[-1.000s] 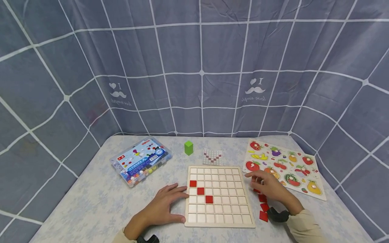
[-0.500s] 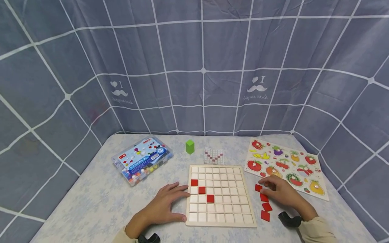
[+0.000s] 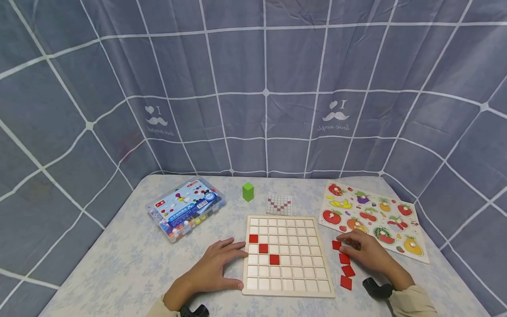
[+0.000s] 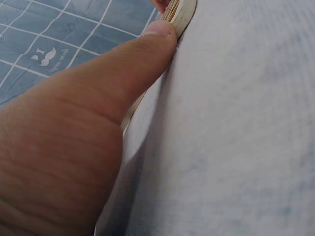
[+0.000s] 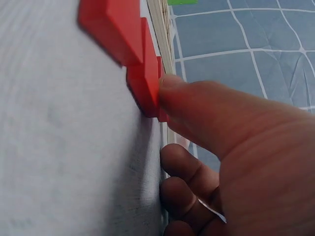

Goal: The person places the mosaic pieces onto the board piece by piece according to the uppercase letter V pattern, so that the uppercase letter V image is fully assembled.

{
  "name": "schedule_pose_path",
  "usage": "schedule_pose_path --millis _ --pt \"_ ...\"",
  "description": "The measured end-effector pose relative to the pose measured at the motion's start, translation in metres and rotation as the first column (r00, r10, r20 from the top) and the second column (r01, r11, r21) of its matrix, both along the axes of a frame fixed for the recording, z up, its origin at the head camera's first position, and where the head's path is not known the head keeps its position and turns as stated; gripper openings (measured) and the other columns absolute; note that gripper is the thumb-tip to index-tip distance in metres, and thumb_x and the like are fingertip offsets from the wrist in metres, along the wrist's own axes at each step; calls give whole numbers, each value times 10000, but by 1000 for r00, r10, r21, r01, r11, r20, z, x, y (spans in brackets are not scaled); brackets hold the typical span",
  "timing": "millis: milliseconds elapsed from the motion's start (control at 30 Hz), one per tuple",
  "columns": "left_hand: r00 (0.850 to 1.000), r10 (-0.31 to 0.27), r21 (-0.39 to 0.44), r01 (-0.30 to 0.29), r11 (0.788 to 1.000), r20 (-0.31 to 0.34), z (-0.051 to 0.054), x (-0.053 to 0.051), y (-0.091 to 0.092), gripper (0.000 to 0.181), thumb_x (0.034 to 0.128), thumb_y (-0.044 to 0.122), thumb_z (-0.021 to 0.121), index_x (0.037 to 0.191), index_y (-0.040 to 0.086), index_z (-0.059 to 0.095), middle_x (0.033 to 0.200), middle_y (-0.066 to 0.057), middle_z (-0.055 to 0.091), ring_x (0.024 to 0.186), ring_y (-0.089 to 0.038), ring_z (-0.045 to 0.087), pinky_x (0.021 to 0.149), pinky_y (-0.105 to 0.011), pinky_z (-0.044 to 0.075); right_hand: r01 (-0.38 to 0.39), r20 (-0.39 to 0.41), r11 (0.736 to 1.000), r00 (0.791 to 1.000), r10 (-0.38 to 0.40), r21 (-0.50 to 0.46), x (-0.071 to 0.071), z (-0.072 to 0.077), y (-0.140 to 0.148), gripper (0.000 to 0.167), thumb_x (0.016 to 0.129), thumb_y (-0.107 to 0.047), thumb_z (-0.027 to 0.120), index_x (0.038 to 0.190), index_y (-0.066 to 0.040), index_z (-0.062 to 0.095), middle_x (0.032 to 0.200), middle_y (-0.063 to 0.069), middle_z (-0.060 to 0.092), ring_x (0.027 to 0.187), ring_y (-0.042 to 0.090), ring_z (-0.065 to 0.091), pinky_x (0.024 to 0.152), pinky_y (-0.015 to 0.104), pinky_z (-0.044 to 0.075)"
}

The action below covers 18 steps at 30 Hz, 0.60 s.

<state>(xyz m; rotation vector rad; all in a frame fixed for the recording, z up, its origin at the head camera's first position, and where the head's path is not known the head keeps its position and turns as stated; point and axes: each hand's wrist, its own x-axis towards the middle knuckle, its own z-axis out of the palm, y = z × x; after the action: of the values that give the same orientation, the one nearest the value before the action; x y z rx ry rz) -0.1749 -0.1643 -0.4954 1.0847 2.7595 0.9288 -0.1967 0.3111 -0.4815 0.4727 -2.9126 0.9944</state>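
Note:
A wooden grid board [image 3: 289, 293] lies flat with three red tiles [image 3: 263, 248] in a diagonal at its left. My left hand [image 3: 211, 270] rests spread at the board's left edge; its thumb [image 4: 152, 42] touches the rim [image 4: 186, 17] in the left wrist view. Right of the board, loose red tiles [image 3: 346, 282] form a rough column. At the top one [image 3: 336, 245], the thumb and index finger of my right hand [image 3: 366, 251] pinch from the right. In the right wrist view the thumb [image 5: 192, 101] is against the red tiles [image 5: 145, 91]; the index fingertip is hidden.
Behind the board are a small pattern card [image 3: 279, 204] and a green block [image 3: 247, 192]. A clear case of colored pieces [image 3: 186, 208] lies at the back left, and a fruit puzzle board [image 3: 374, 215] is just beyond my right hand.
My right hand has shifted slightly right and back from the board's edge, uncovering the top red tile. My left hand keeps its place on the board's edge.

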Motion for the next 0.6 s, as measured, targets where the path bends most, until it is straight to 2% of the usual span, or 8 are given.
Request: schedule_pose_path --millis 200,433,600 --pt "1000 0 -1 0 1000 -3 -1 0 -1 678 818 655 736 1382 299 613 1530 29 476 1440 -384 325 1086 -685 234 -28 -23 1000 999 27 -2 -1 -1 1 251 866 -183 820 1107 -138 763 894 -61 560 759 93 475 640 256 437" --pt "1000 9 -2 -9 1000 -4 -3 0 -1 681 812 663 735 1382 310 613 1535 42 471 1449 -366 317 1101 -667 227 -14 -5 1000 1000 15 20 -1 1 -1 244 868 -206 819 1095 -133 768 890 -74 561 751 96 467 628 254 420" --pt "1000 13 -6 -13 1000 4 -1 1 0 683 811 674 729 1379 312 617 1536 46 470 1453 -351 312 1107 -659 224 -18 -34 999 999 19 27 -2 -1 0 244 862 -208 826 1087 -132 771 873 -95 562 738 83 465 616 249 418"
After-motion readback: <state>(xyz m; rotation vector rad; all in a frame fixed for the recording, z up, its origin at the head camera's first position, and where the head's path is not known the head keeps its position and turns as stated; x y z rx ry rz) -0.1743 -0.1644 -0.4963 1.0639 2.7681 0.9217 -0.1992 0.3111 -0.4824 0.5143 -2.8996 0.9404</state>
